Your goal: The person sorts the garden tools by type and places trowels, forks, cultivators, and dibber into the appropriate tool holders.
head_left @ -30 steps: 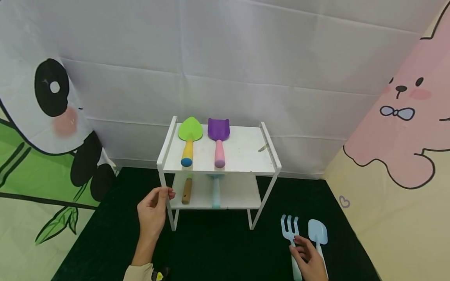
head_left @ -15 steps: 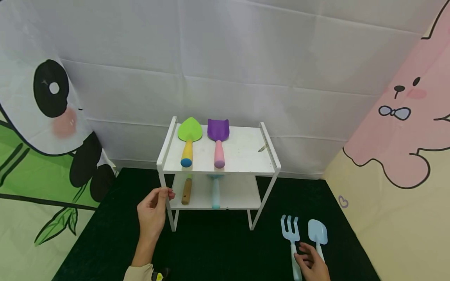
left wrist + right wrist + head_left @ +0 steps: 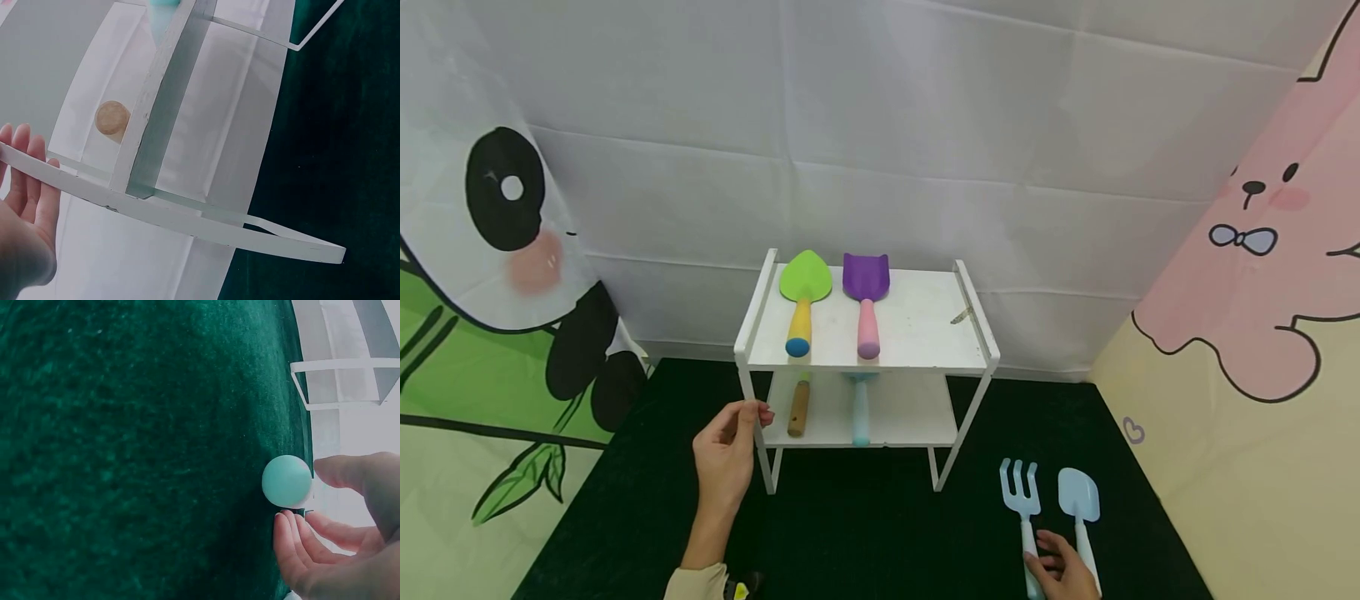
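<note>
My left hand (image 3: 726,454) grips the left front leg of a white two-tier shelf (image 3: 917,333); in the left wrist view its fingers (image 3: 44,206) wrap behind the white bar. At the lower right, my right hand (image 3: 1063,567) has thumb and fingers on either side of the handle of a light blue hand fork (image 3: 1021,500). The right wrist view shows the round handle end (image 3: 286,481) between thumb and fingertips. Just right of the fork, a light blue hand shovel (image 3: 1078,496) lies on the dark green cloth, its handle partly behind my right hand.
On the top tier lie a green trowel with yellow handle (image 3: 801,312) and a purple shovel with pink handle (image 3: 867,304). Below them are a wooden-handled tool (image 3: 799,408) and a light blue-handled tool (image 3: 861,412), their heads mostly hidden. Printed cloth walls stand around.
My right hand has shifted down along the fork's handle, from near its neck toward its end. The left hand has stayed on the shelf leg.
</note>
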The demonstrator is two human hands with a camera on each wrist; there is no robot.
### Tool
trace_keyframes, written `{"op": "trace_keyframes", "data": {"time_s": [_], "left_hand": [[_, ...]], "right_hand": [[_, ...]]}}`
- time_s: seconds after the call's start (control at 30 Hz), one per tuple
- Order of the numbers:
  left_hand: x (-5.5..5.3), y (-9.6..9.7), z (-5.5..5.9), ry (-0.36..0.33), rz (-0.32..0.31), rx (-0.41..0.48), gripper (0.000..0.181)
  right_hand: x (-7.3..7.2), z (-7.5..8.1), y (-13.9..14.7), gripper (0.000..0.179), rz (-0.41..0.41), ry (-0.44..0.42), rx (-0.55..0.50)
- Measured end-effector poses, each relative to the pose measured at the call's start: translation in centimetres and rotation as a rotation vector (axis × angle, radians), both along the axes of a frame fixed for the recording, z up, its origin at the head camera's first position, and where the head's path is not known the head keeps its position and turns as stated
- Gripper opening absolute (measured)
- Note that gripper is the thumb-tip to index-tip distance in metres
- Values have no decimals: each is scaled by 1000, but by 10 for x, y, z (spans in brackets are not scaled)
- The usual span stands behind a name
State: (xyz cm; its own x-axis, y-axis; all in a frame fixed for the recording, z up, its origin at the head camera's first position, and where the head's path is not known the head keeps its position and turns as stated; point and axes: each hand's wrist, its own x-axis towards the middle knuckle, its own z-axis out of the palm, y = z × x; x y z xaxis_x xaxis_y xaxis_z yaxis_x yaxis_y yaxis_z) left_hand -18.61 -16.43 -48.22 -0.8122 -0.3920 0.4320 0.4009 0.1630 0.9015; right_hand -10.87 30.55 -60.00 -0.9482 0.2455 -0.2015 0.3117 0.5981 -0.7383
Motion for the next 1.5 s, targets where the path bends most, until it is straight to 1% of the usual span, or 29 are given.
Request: {"op": "trace_keyframes", "data": {"time_s": [0.1, 0.23, 0.33, 0.37, 0.43, 0.5, 0.6, 0.7, 0.8, 0.83, 0.97, 1.03, 1.07, 1.13, 1.2, 1.27, 1.4, 1.5], "left_hand": [[2, 2, 4, -12, 12, 4, 21], [10, 7, 19, -15, 13, 0, 23], [15, 10, 27, -2, 12, -11, 23], [15, 10, 27, 1, 12, -12, 23], [15, 10, 27, 8, 13, -10, 22], [14, 9, 25, 4, 15, -6, 23], [8, 6, 15, -10, 8, 8, 23], [2, 3, 6, -28, 10, 5, 23], [-1, 1, 1, -27, 13, 2, 22], [1, 2, 5, -23, 13, 1, 23], [2, 1, 4, 2, -6, 8, 23], [2, 1, 3, 5, -13, 13, 23], [0, 0, -1, 5, -15, 15, 23], [0, 0, -1, -1, -12, 16, 23], [0, 1, 0, -6, -9, 16, 23], [1, 2, 3, -6, -6, 15, 23], [10, 7, 18, 3, -2, 8, 23], [15, 9, 26, 10, 4, -7, 23]], "right_hand": [[-1, 0, -1, 62, 8, -2, -1], [-2, -1, -1, 61, 15, -18, 1], [-2, -1, 0, 60, 30, -23, 7], [-3, -1, 0, 59, 31, -21, 8], [-3, -1, 0, 57, 35, -14, 9], [-3, 0, 0, 53, 32, -9, 6], [-3, 0, 1, 50, 36, -3, 7], [-4, 2, 3, 49, 42, -15, 10], [-5, 3, 4, 53, 47, -38, -5], [-5, 3, 4, 55, 49, -46, -18], [-5, 4, 4, 63, 52, -95, -112], [-4, 5, 4, 67, 52, -121, -178], [-3, 5, 5, 69, 54, -139, -209], [-2, 4, 6, 72, 57, -163, -259], [-1, 4, 5, 75, 50, -171, -289], [1, 3, 5, 76, 37, -174, -308], [3, 2, 3, 76, -3, -154, -336], [3, 3, 1, 76, -15, -136, -347]]}}
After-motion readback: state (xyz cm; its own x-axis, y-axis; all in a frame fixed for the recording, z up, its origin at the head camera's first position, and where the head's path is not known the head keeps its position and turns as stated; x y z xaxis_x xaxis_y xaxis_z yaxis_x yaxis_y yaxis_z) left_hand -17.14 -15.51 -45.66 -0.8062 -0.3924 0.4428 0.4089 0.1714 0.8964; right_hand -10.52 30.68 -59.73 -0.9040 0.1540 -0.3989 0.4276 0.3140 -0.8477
